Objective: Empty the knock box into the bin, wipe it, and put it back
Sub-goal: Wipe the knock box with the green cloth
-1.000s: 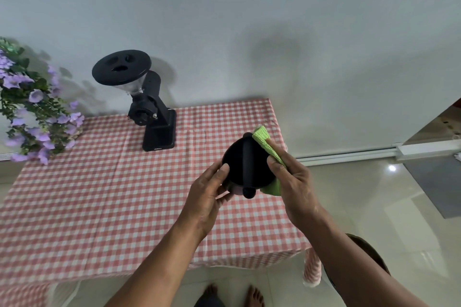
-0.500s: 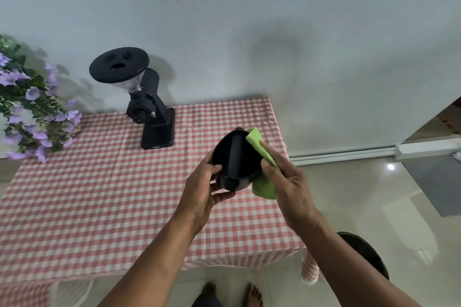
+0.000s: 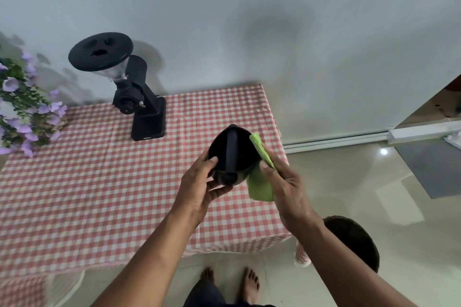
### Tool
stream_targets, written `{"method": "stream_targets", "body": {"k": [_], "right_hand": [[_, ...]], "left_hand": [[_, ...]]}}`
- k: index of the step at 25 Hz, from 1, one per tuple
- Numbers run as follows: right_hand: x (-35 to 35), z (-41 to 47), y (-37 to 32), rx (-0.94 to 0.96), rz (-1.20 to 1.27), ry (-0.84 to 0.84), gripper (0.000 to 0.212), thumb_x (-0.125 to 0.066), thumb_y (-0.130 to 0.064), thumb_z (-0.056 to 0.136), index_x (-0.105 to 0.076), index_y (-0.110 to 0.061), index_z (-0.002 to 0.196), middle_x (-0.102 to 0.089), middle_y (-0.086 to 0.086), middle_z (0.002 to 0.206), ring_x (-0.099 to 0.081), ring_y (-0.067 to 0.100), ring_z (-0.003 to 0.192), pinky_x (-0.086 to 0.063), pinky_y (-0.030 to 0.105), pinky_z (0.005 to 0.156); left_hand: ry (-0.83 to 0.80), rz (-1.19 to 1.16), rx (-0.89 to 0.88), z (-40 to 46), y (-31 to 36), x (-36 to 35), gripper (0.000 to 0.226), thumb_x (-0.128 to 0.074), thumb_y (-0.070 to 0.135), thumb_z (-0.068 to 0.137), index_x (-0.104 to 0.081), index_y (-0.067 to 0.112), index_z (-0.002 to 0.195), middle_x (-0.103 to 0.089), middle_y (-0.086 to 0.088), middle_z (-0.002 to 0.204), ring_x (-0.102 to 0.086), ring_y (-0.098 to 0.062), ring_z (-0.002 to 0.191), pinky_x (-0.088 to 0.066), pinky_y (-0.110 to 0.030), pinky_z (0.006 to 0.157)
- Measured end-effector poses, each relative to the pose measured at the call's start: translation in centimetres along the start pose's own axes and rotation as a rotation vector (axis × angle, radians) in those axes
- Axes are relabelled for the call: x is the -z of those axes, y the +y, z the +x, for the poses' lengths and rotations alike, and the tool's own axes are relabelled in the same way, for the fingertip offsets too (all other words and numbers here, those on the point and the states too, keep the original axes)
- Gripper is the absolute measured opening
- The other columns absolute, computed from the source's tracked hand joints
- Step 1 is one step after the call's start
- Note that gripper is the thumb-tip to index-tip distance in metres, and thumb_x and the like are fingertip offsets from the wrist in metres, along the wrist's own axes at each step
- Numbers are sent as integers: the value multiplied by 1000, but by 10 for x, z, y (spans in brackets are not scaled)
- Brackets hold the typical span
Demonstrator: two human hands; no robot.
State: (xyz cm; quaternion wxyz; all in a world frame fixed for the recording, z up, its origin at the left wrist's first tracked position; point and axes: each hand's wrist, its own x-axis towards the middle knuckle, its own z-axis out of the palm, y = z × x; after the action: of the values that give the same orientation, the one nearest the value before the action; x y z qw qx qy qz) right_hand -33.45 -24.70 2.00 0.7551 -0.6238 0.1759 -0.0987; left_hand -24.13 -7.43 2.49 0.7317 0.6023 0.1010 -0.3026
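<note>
Our left hand [image 3: 199, 189] grips the black knock box [image 3: 230, 154] above the checked table's [image 3: 74, 194] right edge; our right hand [image 3: 287, 187] pinches a green cloth [image 3: 260, 182] against its rim; far left, grinder [image 3: 134, 97]; grey wall [image 3: 299, 20], glossy floor [image 3: 361, 194]

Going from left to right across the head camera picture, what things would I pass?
Purple flowers → black grinder → left hand → knock box → green cloth → right hand → dark bin.

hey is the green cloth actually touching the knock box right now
Touching. The head view shows the green cloth pressed by the right hand against the knock box rim and outer side, no gap visible.
</note>
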Motion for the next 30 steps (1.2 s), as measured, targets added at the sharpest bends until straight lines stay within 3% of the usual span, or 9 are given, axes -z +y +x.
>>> {"method": "stream_targets", "body": {"k": [5, 10, 13, 16, 19, 21, 25, 28, 30], "right_hand": [[11, 15, -9, -24, -26, -41, 37, -56, -19, 109, -67, -25, 145, -73, -2, 139, -68, 14, 129, -61, 37, 102], [48, 15, 5, -202, -147, -58, 22, -56, -14, 109, -77, -13, 116, -81, 3, 92, -77, 26, 89, -66, 33, 73], [74, 27, 22, -403, -335, -138, 17, -60, -15, 107, -75, -11, 101, -76, -6, 72, -71, 18, 71, -58, 25, 58], [81, 40, 41, -517, -228, -157, 19, -63, -20, 106, -74, -7, 114, -79, 5, 88, -75, 25, 80, -63, 36, 66], [81, 45, 70, -624, -84, -43, 27, -66, -24, 105, -71, -8, 126, -81, 15, 109, -78, 36, 99, -67, 51, 80], [83, 47, 94, -626, -335, 12, 30, -70, -24, 102, -72, -9, 128, -80, 15, 112, -78, 37, 100, -67, 51, 84], [93, 59, 113, -435, -1034, 28, 32, -73, -22, 95, -75, -12, 125, -79, 17, 111, -72, 31, 92, -57, 33, 75], [100, 64, 111, -518, -1069, 39, 27, -71, -17, 94, -77, -7, 118, -80, 16, 106, -75, 30, 91, -61, 32, 75], [105, 54, 113, -615, -1090, 2, 23, -70, -18, 96, -74, 0, 110, -78, 15, 96, -73, 25, 77, -60, 28, 62]], "left_hand": [[-7, -30, 21, 5, -13, -4, 35, -59, 26, 108, -67, 26, 142, -70, -16, 135, -73, -40, 116, -67, -53, 88], [68, -180, 70, 19, -9, 8, 27, -58, 25, 108, -72, 23, 131, -69, -20, 131, -72, -42, 110, -64, -58, 90], [70, -217, 90, 18, -13, 12, 26, -57, 23, 108, -70, 22, 130, -71, -21, 129, -72, -42, 108, -65, -55, 85], [74, -219, 109, 14, -20, 15, 24, -57, 22, 108, -71, 21, 127, -71, -21, 126, -73, -41, 106, -68, -50, 76], [82, -222, 140, 9, -25, 19, 24, -57, 21, 108, -69, 20, 129, -70, -22, 124, -72, -41, 106, -69, -49, 76], [92, -221, 156, 7, -28, 24, 25, -57, 21, 108, -68, 19, 131, -69, -23, 126, -71, -42, 110, -69, -49, 76], [99, -198, 162, 5, -32, 29, 20, -57, 21, 108, -69, 19, 124, -70, -22, 124, -72, -41, 106, -69, -51, 77], [90, -194, 164, 4, -34, 28, 21, -58, 21, 107, -70, 20, 124, -70, -23, 124, -72, -42, 104, -70, -49, 73], [79, -194, 162, 4, -34, 27, 22, -58, 21, 107, -71, 20, 125, -71, -23, 123, -73, -43, 103, -70, -48, 71]]}}
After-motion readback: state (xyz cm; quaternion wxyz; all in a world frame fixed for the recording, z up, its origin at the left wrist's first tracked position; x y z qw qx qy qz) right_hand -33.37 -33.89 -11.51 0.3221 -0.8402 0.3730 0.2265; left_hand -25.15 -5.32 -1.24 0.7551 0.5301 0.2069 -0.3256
